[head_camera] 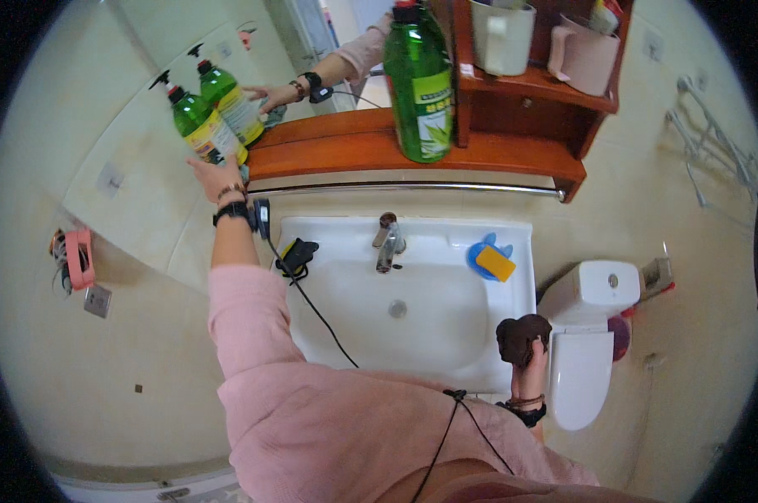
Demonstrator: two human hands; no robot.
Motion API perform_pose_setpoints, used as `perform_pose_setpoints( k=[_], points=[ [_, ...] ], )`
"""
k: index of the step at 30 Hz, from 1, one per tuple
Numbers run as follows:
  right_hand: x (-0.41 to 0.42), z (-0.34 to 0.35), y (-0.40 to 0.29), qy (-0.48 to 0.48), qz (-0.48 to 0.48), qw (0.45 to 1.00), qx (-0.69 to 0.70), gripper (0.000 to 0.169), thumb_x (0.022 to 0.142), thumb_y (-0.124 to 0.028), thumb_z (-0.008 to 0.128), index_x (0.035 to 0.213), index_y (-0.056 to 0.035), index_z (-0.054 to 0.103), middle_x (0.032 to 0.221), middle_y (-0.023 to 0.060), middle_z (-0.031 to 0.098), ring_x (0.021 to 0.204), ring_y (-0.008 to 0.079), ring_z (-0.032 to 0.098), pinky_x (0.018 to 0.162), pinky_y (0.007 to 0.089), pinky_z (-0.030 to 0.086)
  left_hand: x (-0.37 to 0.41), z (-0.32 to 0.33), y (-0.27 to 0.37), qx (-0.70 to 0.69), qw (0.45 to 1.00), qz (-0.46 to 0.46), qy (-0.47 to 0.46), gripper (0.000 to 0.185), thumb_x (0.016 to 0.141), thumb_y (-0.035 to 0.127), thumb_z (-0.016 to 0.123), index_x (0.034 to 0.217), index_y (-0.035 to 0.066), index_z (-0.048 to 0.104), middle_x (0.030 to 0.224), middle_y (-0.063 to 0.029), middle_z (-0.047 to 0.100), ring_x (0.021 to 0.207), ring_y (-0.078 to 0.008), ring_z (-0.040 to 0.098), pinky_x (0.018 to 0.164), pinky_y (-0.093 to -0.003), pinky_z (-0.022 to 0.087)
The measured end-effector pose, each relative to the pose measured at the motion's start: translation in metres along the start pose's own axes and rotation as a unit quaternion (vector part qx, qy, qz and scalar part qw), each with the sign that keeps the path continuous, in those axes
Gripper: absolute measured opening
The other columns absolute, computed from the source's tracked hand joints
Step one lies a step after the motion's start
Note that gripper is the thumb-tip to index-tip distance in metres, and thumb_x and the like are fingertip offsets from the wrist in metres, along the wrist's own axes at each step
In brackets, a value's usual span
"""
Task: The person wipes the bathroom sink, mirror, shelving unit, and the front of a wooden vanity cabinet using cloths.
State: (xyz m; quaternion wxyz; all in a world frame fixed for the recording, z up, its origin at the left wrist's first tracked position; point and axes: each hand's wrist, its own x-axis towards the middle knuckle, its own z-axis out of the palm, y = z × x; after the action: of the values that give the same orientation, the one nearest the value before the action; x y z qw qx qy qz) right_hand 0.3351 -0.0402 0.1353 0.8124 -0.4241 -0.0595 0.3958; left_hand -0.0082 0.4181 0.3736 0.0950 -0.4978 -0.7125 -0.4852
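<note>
My left hand point(215, 178) is at the lower part of a green pump bottle point(206, 129), at the left end of a wooden shelf point(328, 147). The fingers wrap its base, partly hidden, and a bit of grey-green cloth-like material point(245, 173) shows beside them. The mirror point(347, 75) repeats the hand and bottle. Low on the right, my right hand point(531, 371) grips a dark brown lump point(521, 339), perhaps a sponge or bunched cloth. It is by the front right corner of a white washbasin point(391, 339).
A large green bottle point(420, 94) stands on the shelf, near a white mug point(503, 41) and a pink mug point(585, 56). The basin holds a faucet point(388, 245), a yellow sponge point(496, 263) on a blue dish point(477, 253), and a black-yellow item point(298, 254). A toilet point(583, 371) stands right.
</note>
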Motion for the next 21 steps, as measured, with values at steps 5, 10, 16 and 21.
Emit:
perform_pose_setpoints(
  k=[5,10,16,21],
  points=[
    [-0.006,-0.015,-0.003,0.021,0.039,0.999,0.0,0.041,0.085,-0.025,0.05,0.117,-0.0002,0.043,0.11,0.0093,0.051,0.099,0.0203,0.051,0.085,0.0325,0.042,-0.145,-0.014,0.091,-0.153,0.887,0.434,-0.031,0.096,0.066,0.042,0.07,0.132,-0.003,0.017,0.122,-0.0215,0.043,0.109,-0.0352,0.045,0.09,-0.0416,0.038],
    [0.004,-0.007,-0.025,-0.002,0.001,1.0,-0.018,0.04,0.086,-0.024,0.049,0.117,0.0006,0.044,0.112,0.0089,0.05,0.102,0.0197,0.05,0.088,0.0325,0.04,-0.219,-0.016,0.191,-0.237,0.902,0.29,-0.215,0.121,0.056,0.048,0.074,0.135,-0.002,-0.002,0.126,-0.0259,0.038,0.112,-0.0383,0.042,0.091,-0.0407,0.037],
    [-0.01,-0.028,-0.03,0.017,-0.007,1.0,0.017,0.039,0.086,-0.024,0.047,0.116,0.0007,0.044,0.111,0.0098,0.052,0.102,0.0198,0.05,0.088,0.0329,0.04,-0.236,0.023,0.206,-0.242,0.925,0.206,-0.208,0.121,0.056,0.052,0.073,0.135,-0.002,-0.001,0.113,-0.0331,0.046,0.104,-0.0427,0.048,0.088,-0.0427,0.039],
    [-0.003,-0.041,-0.031,0.065,-0.008,0.997,0.048,0.039,0.086,-0.025,0.049,0.114,0.0018,0.046,0.108,0.0088,0.054,0.098,0.0189,0.053,0.086,0.032,0.042,-0.228,0.01,0.215,-0.146,0.942,0.177,-0.245,0.121,0.054,0.055,0.073,0.135,-0.001,0.001,0.116,-0.0325,0.045,0.106,-0.0414,0.047,0.09,-0.0425,0.038]
  ],
)
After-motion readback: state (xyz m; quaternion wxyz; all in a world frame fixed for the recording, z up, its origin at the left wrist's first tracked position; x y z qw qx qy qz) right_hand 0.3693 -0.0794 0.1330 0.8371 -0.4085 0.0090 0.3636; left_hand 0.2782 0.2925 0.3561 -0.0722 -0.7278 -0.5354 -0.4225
